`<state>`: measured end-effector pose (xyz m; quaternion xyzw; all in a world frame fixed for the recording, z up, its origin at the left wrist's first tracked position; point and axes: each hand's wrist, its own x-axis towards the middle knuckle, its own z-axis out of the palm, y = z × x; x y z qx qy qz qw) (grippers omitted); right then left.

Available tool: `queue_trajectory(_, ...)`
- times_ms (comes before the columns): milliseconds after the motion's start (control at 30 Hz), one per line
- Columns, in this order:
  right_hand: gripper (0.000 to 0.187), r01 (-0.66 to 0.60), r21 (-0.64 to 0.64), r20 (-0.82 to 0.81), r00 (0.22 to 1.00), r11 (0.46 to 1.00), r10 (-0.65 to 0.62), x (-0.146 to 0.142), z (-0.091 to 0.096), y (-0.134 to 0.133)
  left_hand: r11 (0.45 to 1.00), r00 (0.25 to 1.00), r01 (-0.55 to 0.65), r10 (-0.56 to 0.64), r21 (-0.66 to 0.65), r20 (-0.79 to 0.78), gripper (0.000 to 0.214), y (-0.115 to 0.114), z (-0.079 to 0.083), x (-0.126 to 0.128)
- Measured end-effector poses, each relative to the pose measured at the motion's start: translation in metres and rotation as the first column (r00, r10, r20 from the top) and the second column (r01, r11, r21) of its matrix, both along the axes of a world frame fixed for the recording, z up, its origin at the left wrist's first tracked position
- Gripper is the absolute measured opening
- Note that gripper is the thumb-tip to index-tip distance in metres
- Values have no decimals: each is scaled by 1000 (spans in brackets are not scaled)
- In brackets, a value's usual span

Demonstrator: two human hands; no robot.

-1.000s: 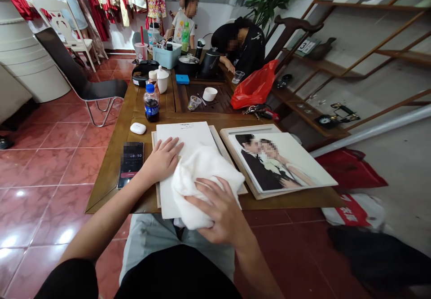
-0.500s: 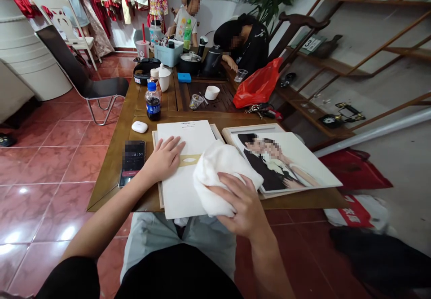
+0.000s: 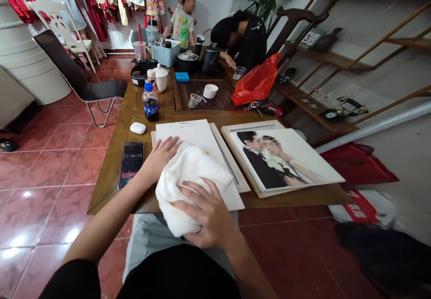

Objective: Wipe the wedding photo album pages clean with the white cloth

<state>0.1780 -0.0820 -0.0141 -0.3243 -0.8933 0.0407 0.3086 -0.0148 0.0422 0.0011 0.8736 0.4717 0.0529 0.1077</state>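
My right hand (image 3: pixel 208 213) grips a bunched white cloth (image 3: pixel 191 173), pressed over the near part of a white board (image 3: pixel 188 130). My left hand (image 3: pixel 164 159) lies flat with fingers spread on the board's left side, touching the cloth's edge. Beneath the board is a pale frame (image 3: pixel 232 164), showing along its right side. To the right, a photo panel (image 3: pixel 303 155) of a couple rests on a second pale frame (image 3: pixel 232 142). The cloth hides the middle of the board and most of its near edge.
On the table's left are a phone (image 3: pixel 132 164), a white earbud case (image 3: pixel 138 128) and a cola bottle (image 3: pixel 151 103). Farther back are a white cup (image 3: pixel 210 91), a red plastic bag (image 3: pixel 257 81) and keys (image 3: pixel 257 105). Another person (image 3: pixel 247 38) leans at the far right side.
My right hand has swept the cloth leftward and toward me across the board, covering the gold band on it. My left hand stays flat on the board's left side.
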Motion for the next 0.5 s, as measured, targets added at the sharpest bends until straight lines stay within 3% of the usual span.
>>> queue_trajectory(200,43,171,93,-5,985,981,-171,56,-6,5,998,998,-54,52,33,47,55,-2,-2,4)
queue_trajectory(300,40,240,114,2,970,964,-241,71,-6,5,998,997,-55,53,39,53,55,-3,-4,5)
queue_trajectory(500,43,209,55,33,977,976,-211,32,2,4,997,998,-62,60,47,36,54,-4,-2,5)
